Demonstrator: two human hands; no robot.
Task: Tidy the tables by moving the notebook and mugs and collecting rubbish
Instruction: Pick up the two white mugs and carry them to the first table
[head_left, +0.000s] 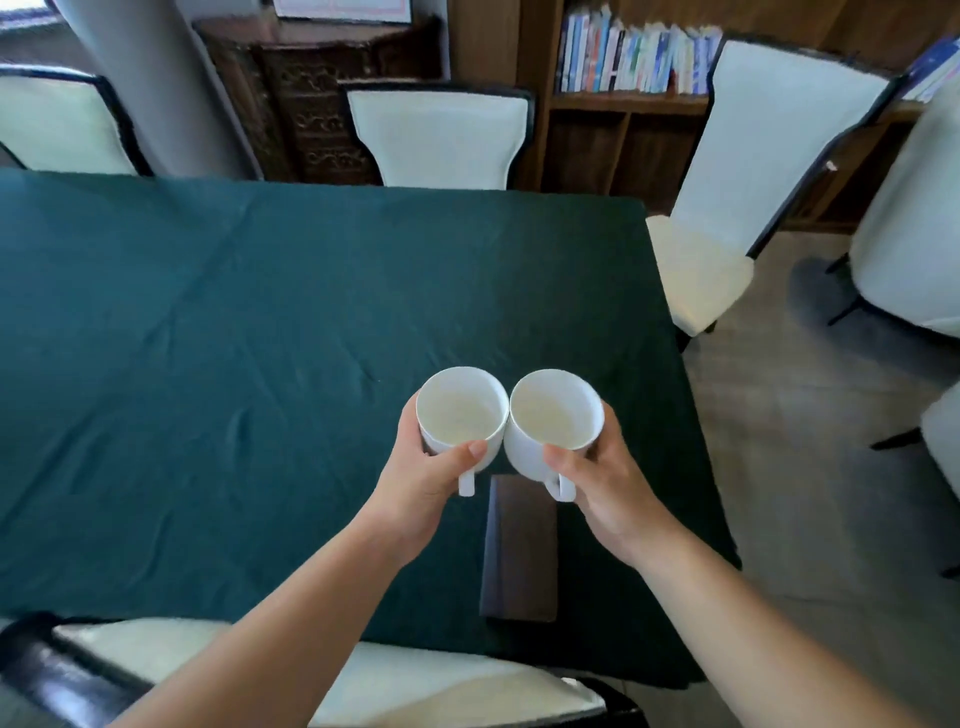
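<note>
I hold two white mugs side by side above the table with the dark green cloth (208, 322). My left hand (421, 483) grips the left mug (460, 410), thumb on its near wall, handle pointing toward me. My right hand (608, 483) grips the right mug (553, 415) the same way. The two rims touch. Both mugs look empty inside. A dark notebook (519, 556) lies closed on the cloth just below the mugs, near the table's front right corner.
White-padded chairs stand around the table: one at the near edge (415, 680), one at the far side (441, 135), one at the right (737, 171), more at far right. A bookshelf (634, 57) and a carved cabinet (322, 93) line the back wall.
</note>
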